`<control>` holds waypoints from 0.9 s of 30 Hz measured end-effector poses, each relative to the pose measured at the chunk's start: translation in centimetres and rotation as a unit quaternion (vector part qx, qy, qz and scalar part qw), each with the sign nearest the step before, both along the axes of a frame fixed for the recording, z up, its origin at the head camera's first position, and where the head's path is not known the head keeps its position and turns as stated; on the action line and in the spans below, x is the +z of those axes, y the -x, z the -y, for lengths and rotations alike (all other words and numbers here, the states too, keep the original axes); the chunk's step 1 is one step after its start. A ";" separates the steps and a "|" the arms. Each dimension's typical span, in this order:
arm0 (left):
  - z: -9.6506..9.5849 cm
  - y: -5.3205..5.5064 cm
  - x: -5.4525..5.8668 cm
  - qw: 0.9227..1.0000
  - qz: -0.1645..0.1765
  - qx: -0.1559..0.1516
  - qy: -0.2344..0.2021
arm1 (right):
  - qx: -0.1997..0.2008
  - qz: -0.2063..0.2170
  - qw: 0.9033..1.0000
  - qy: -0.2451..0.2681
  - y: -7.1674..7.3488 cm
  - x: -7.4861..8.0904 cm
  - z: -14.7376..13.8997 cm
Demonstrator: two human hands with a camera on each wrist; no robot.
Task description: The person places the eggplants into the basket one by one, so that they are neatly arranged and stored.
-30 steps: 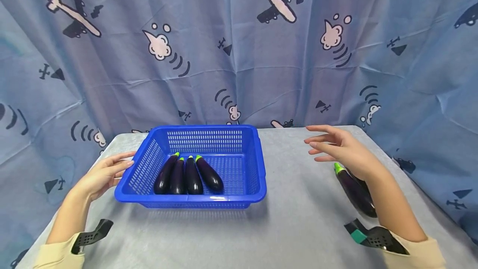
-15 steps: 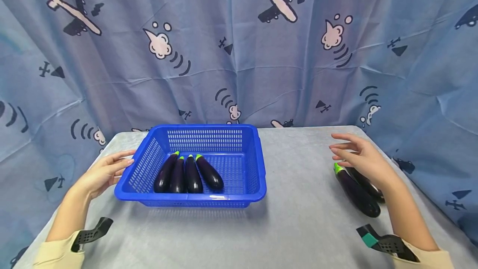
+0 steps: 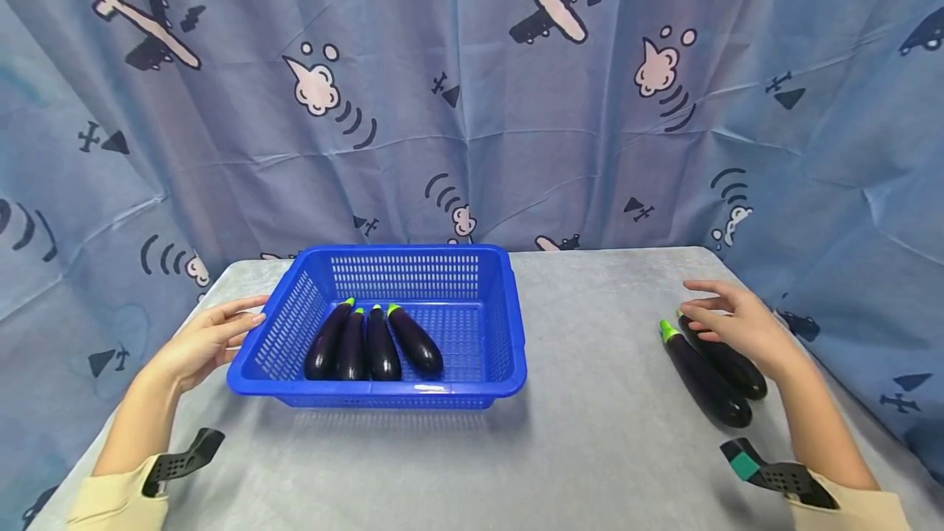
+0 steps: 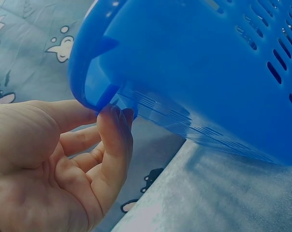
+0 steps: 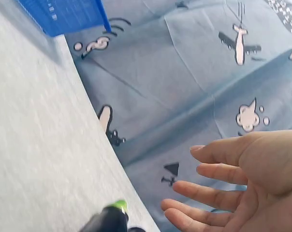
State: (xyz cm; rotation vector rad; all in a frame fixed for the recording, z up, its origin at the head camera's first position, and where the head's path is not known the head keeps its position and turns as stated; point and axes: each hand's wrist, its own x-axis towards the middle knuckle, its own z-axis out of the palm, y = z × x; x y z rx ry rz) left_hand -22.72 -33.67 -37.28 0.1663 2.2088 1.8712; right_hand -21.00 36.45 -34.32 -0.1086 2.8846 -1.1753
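Observation:
A blue plastic basket (image 3: 509, 326) stands left of centre on the table, with several dark purple eggplants (image 3: 416, 340) lying in it. At its left rim, my left hand (image 3: 193, 344) holds the edge between thumb and fingertips; the left wrist view shows the fingers (image 4: 114, 140) bent up against the rim. On the right side lie two more eggplants with green caps, a nearer one (image 3: 704, 377) and a farther one (image 3: 737, 367), side by side. Over the cap end of the farther one hovers my right hand (image 3: 745, 326), its fingers loosely spread and holding nothing.
Grey cloth covers the table (image 3: 590, 433). A blue curtain (image 3: 472, 105) printed with planes hangs behind and along both sides. Between the basket and the two right-hand eggplants runs a stretch of tabletop.
My right hand has moved right and a little nearer and lower, to above the two eggplants, uncovering more of the farther one. My left hand and the basket have stayed in place.

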 end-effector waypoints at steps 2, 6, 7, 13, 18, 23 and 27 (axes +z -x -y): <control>0.0 0.0 0.0 1.000 -0.004 -0.005 0.005 | -0.006 0.006 1.000 -0.007 0.0 -0.3 -0.7; 0.0 0.0 0.0 1.000 -0.003 -0.004 0.010 | -0.009 0.026 1.000 -0.013 0.0 -0.7 -1.6; 0.0 0.0 0.1 1.000 -0.004 -0.004 0.012 | -0.006 0.035 0.999 -0.011 0.0 -0.7 -1.8; 0.0 0.0 0.1 1.000 0.000 -0.002 0.023 | -0.003 0.127 0.992 -0.001 0.3 -1.0 -2.3; -0.1 0.1 0.1 1.000 0.002 -0.004 0.026 | -0.003 0.169 0.986 -0.006 0.5 -1.1 -2.2; -0.3 0.2 0.2 1.000 -0.001 -0.005 0.029 | 0.005 0.176 0.984 -0.024 0.5 -1.0 -1.7; -0.1 0.1 0.2 0.999 -0.002 0.000 0.034 | 0.019 0.188 0.982 -0.025 0.8 -1.1 -1.1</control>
